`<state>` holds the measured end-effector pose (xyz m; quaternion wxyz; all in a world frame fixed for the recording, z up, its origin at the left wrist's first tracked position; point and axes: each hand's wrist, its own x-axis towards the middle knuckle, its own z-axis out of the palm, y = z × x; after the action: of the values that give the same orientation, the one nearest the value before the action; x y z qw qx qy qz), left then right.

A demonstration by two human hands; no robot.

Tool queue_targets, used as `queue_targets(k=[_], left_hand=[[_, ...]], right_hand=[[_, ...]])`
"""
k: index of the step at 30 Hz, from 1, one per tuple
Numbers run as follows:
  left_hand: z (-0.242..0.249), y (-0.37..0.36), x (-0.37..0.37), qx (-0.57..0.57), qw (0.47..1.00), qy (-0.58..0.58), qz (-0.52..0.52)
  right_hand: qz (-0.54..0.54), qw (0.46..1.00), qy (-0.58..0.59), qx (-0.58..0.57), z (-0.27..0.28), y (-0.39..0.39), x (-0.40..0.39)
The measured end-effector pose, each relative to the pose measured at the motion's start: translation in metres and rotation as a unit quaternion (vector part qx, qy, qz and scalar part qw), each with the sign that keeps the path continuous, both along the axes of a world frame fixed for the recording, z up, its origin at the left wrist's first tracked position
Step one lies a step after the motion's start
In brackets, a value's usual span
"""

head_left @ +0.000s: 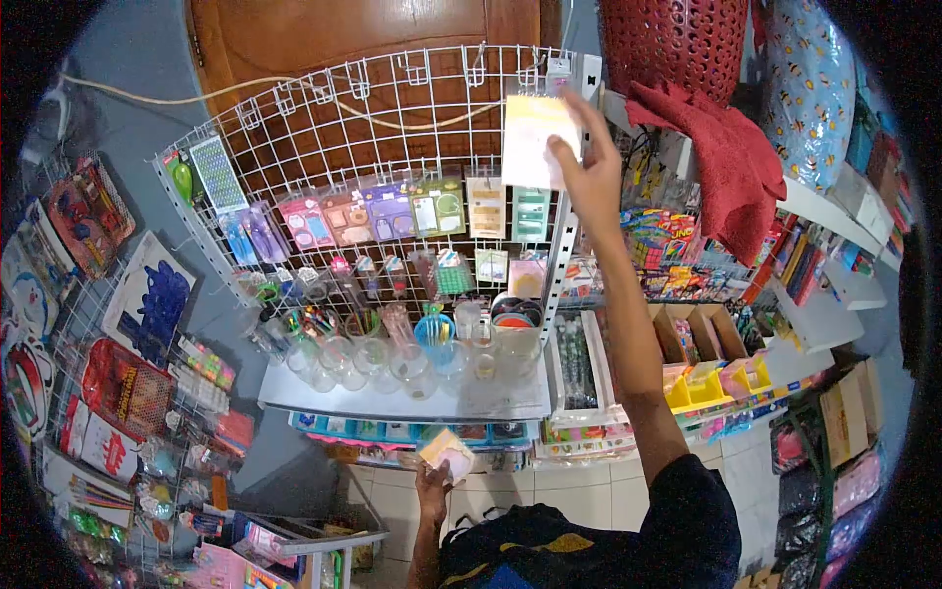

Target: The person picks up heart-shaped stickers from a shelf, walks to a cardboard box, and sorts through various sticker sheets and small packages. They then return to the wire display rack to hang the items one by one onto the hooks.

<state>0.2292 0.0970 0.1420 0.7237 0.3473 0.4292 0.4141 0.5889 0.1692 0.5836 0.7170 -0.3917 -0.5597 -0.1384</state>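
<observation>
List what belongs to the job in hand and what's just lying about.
Job, by the look of it:
upper pack, in the right hand
lower pack, in the left hand
grid, probably

Just about:
red cloth
red basket
clear jars
yellow bins

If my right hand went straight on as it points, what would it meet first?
Probably the white wire rack, near its top right corner, beyond the pale pack your right hand holds; depth is hard to judge.
</observation>
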Motion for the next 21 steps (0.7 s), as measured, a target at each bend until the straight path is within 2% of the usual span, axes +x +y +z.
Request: queue_targets(k=[2,6,10,21], left_hand=[[0.005,-0.001,-0.005,0.011,1.000,0.002,-0.006],[-0.019,0.005,-0.019,0.004,1.000,0.018,-0.005],[-0.021,0.006,-0.025,0.008,1.000,0.013,0.001],[-0.040,0.012,-0.034,0.003,1.000,0.007,-0.009]], right_hand=[[-0.023,1.000,-0.007,0.008,0.013,0.006,0.008],[-0.030,0.999,-0.019,0.001,0.030,0.014,0.017],[-0.001,1.000,-0.008,0.023,0.037,0.018,0.020],[-0.118,0.991,-0.050,-0.030,0.039,0.026,0.035]])
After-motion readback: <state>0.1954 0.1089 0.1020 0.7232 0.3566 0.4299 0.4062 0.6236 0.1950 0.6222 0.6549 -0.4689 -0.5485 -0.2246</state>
